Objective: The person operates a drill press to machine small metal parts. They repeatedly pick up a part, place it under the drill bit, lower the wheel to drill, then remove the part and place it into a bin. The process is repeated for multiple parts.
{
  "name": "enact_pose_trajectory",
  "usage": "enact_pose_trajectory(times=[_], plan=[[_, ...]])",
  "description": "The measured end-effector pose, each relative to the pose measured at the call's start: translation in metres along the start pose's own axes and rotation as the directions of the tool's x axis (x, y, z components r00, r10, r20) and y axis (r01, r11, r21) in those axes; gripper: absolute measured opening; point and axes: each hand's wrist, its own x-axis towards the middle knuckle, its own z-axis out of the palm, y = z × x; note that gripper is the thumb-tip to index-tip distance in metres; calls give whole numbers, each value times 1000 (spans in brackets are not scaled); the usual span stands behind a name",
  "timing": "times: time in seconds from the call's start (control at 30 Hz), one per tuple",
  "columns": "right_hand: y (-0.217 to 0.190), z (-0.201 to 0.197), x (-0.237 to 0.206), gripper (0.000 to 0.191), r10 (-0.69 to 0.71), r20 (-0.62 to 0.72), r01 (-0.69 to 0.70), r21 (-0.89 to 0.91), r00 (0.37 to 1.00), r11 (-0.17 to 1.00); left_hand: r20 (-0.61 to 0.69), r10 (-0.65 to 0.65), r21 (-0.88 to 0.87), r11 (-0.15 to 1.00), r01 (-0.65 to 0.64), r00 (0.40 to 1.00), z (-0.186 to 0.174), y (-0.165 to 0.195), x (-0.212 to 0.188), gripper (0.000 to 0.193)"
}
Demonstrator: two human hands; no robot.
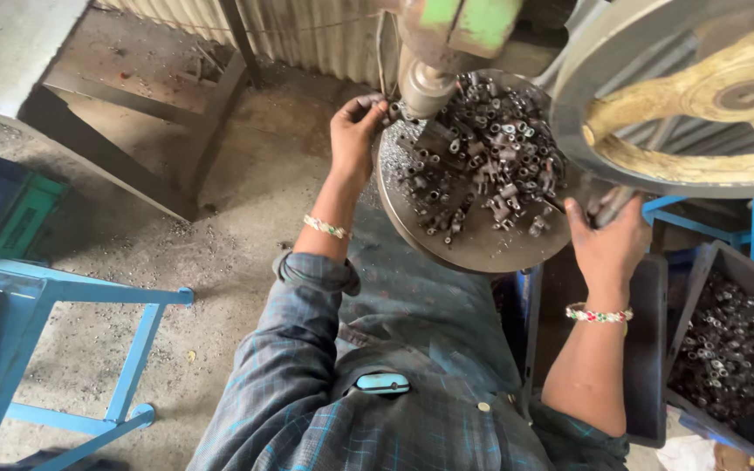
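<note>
A blue metal frame (pixel 89 349) stands on the dusty floor (pixel 229 235) — green crate (pixel 23 218) behind it, corrugated wall (pixel 307 30) beyond, large flywheel (pixel 700 96) at upper right.

Small grey metal fittings (pixel 482 166) — heaped on tray (pixel 482 249).

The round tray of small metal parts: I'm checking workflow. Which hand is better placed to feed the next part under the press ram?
Probably the left hand: its fingertips sit beside the press ram at the round tray rim. The right hand is at the far edge, gripping a lever.
</note>
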Motion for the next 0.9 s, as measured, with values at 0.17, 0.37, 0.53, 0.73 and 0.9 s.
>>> enact_pose_trajectory(times=[0.17,0.37,0.53,0.73,0.9], plan=[[-6,-1,0,54,42,27,-44,96,999,994,89,-18,-8,1000,18,996,1,-5,7,16],[2,8,2,50,-71,-51,70,-18,996,997,-157,167,173,975,-139,973,-19,6,-5,16],[8,13,5,51,-131,-88,120,-119,987,986,-171,-79,107,989,98,982,-37,40,17,21],[0,13,5,38,-69,-73,69,-9,995,998,-142,-103,347,926,147,984,-22,4,5,28],[-5,12,6,33,-18,-45,17,-19,999,1000,-80,-226,247,939,239,971,-26,2,10,29]])
